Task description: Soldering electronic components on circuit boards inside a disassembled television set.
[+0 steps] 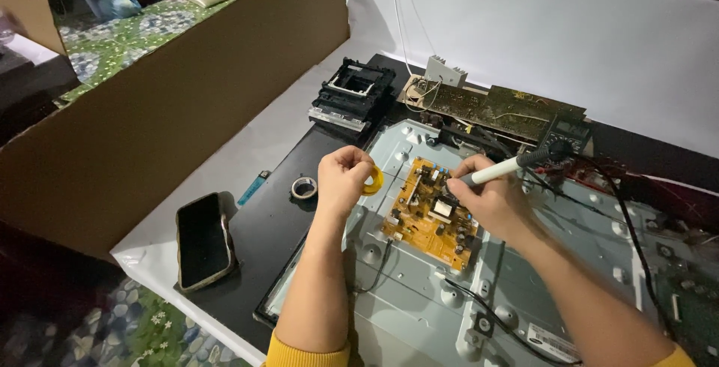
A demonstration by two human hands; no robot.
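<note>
A small yellow spool (374,180) is pinched in the fingers (358,166) of the left hand (341,180), held just above the upper left corner of the orange circuit board (432,213). A soldering iron (503,169) is gripped pen-fashion by the right hand (488,201), whose fingers are closed round its white handle; the tip is hidden behind the fingers, so contact with the board cannot be told. The board is mounted on a grey metal chassis (419,299), which lies on the table (247,225). A roll of tape (303,187) and a phone (202,241) lie to the left of the left fingers. The iron's cord (622,225) trails over the chassis; it is judged that a snag there could jerk the tip across neighbouring components, or scorch the nearby fingertips.
</note>
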